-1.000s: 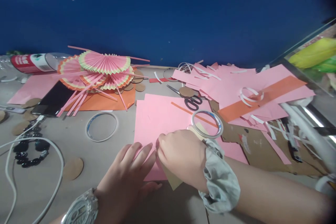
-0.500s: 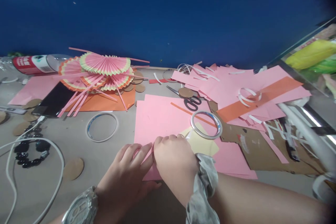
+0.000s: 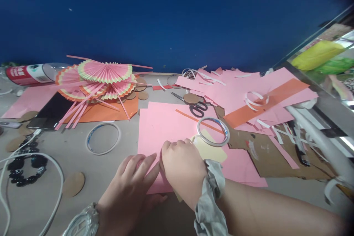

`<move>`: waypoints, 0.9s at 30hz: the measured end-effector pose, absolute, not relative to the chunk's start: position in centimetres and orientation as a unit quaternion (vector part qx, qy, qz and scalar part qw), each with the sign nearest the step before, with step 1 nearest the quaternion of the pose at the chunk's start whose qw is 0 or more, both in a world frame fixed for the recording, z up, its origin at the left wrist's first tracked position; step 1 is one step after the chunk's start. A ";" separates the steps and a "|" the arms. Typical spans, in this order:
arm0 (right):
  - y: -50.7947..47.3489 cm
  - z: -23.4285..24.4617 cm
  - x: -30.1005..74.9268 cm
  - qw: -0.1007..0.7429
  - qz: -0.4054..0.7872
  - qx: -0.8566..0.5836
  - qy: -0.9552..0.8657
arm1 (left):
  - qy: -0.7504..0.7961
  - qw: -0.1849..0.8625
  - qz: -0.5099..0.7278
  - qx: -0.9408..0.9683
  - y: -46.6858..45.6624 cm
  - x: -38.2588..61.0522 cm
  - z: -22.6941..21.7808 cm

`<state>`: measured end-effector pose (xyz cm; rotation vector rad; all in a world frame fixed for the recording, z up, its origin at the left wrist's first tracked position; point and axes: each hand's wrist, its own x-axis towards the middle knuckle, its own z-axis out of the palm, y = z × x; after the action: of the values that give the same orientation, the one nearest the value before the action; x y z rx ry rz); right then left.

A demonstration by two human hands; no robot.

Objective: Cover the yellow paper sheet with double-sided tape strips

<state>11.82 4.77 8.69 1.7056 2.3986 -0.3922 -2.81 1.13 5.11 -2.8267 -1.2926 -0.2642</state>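
My left hand [image 3: 132, 184], with a watch at the wrist, lies with fingers stretched flat on the near left corner of a pink paper sheet [image 3: 163, 125]. My right hand [image 3: 182, 167], with a grey scrunchie on its wrist, is curled knuckles-up on the same sheet, touching the left fingertips; what its fingers pinch is hidden. A pale yellow paper piece [image 3: 211, 151] lies just right of that hand. A thin tape ring [image 3: 212, 131] rests on the yellow piece and the pink sheet.
Black-handled scissors [image 3: 197, 107] lie behind the sheet. Pleated pink paper fans [image 3: 103, 77] sit on orange paper at the back left, by a phone [image 3: 52, 110] and a bottle [image 3: 30, 73]. Another tape ring [image 3: 103, 138], white cable [image 3: 41, 177], cardboard discs, pink strips with an orange band [image 3: 265, 101].
My right hand has slid left and back toward me on the pink sheet, uncovering the yellow piece. The view has dipped slightly. The left hand stays put.
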 end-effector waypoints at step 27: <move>4.8 9.7 17.4 -0.141 -0.295 0.591 0.737 | -0.400 -0.019 -0.101 -0.911 0.8 -3.5 4.3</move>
<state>17.45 4.83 9.66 2.0455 2.5507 -1.0202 -3.53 0.81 4.27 -2.8966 -1.2710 -0.3207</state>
